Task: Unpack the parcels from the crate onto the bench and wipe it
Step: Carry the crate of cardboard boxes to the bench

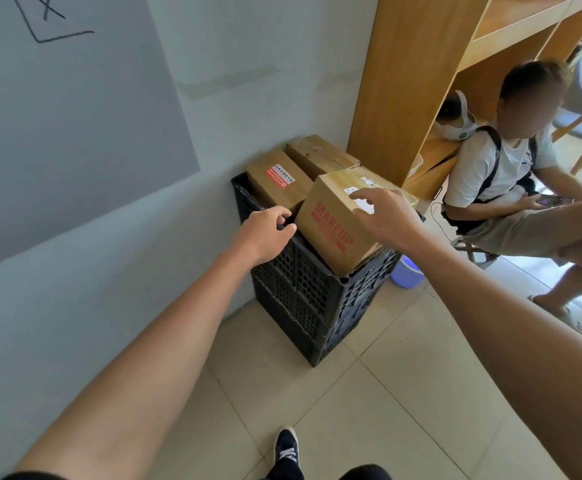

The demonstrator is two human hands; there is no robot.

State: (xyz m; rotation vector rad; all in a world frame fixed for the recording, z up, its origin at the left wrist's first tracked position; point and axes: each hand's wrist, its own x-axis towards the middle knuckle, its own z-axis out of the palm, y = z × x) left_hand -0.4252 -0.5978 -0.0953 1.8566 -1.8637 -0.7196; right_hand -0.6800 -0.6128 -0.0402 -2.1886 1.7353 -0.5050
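A black plastic crate point(303, 299) stands on the tiled floor against the wall. Three cardboard parcels stick out of its top. The nearest parcel point(331, 223), printed MAKEUP in red, lies tilted. Behind it sit a parcel with a red label point(277, 178) and a plain parcel point(320, 154). My left hand point(265, 233) hovers by the crate's left rim next to the MAKEUP parcel, fingers loosely curled and holding nothing. My right hand point(386, 216) reaches over the MAKEUP parcel's top edge with fingers spread; I cannot tell whether it touches.
A wooden shelf unit point(407, 84) rises right behind the crate. A person point(511, 168) sits on a stool at the right, holding a phone. A blue bucket point(407, 271) stands beside the crate. My foot point(286, 452) is on the tiles below.
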